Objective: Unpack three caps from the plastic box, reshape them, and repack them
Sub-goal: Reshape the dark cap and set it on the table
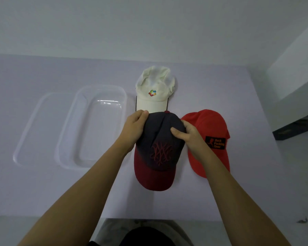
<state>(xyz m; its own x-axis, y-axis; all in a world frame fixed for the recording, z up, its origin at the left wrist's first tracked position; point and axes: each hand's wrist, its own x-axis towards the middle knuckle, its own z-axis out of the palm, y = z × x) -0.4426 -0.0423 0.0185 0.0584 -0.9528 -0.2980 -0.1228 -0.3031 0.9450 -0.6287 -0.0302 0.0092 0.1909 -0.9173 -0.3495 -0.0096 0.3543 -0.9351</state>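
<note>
Starting at the left, a clear lid [34,128] lies flat on the worktop [220,192], with the plastic box [68,125] just beside it, holding no cap. All three caps are out. The left hand [134,128] curls round the left side of the navy cap [158,153], thumb up near its rear. The white cap [154,96] sits just behind, its crown slumped in folds. The right hand [188,135] grips the navy crown's right side, thumb pressed into the fabric. The red cap [210,132] lies just to the right, its edge meeting that hand. The step looks like reshaping the navy crown. A thumb pushed too deep could leave a fresh dent, and working this close could nudge the neighbouring caps out of shape.
</note>
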